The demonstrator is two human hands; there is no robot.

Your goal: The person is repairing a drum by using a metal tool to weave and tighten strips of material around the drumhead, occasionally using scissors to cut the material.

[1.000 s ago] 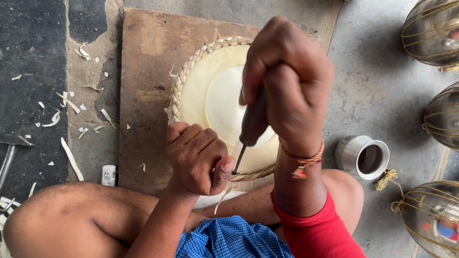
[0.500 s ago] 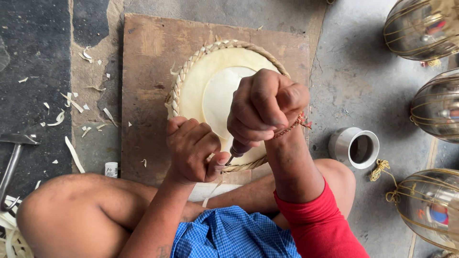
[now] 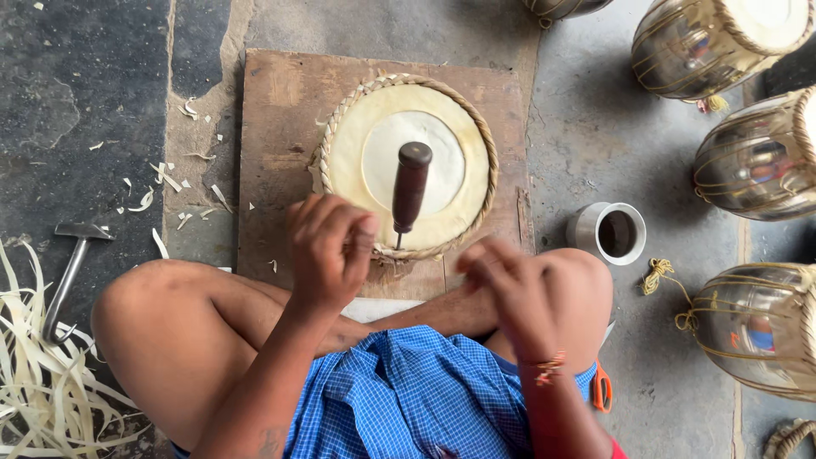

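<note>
Drumhead (image 3: 406, 161): one, braided rim, flat on board (image 3: 280, 102), centre frame. Awl (image 3: 410, 191): one, stuck upright at its 6 o'clock edge, unheld. Left hand (image 3: 330, 248): curled loosely, empty, beside awl. Right hand (image 3: 501, 289): blurred, empty, over knee. Stone floor. Cup (image 3: 612, 231): one, 3 o'clock. Hammer (image 3: 72, 263): one, 9 o'clock. Drums (image 3: 748, 161): four visible, 2–4 o'clock.

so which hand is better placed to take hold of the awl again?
Left, probably. The left hand hovers right beside the awl, which stands stuck in the braided rim of the drum head, fingers curled toward its shaft. The right hand sits lower, near the knee, blurred and farther from the handle.
</note>
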